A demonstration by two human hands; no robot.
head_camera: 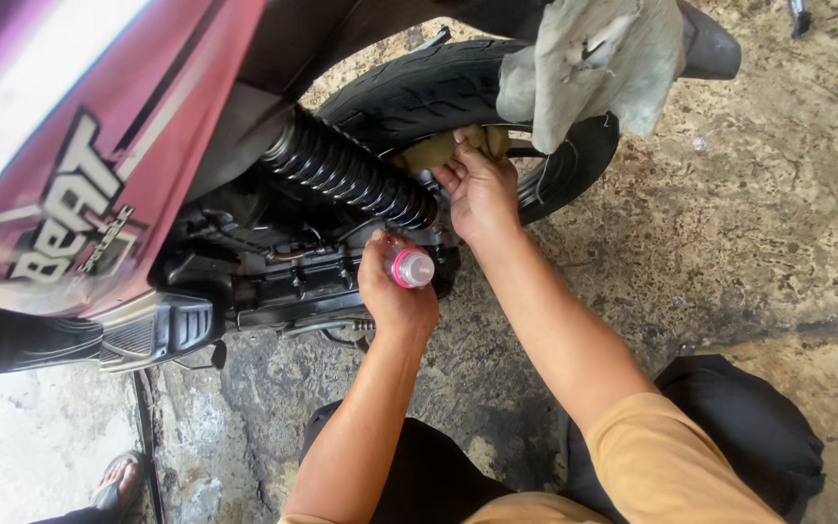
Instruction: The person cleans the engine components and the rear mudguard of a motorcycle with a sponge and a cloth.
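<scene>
My left hand [392,287] grips a small clear bottle with a pink cap [409,266], held beside the black engine casing [293,272] of a scooter. My right hand [478,187] reaches further in and presses an olive-brown rag [443,148] against the inside of the rear wheel, just past the lower end of the black coiled shock absorber [346,172]. The rear tyre [438,87] curves above both hands.
The scooter's maroon side panel [80,146] fills the upper left. A grey cloth [589,63] hangs over the rear mudguard. A black footrest [162,330] juts out at the left. Stained concrete floor [749,223] lies to the right. Another person's sandalled foot [118,482] shows at bottom left.
</scene>
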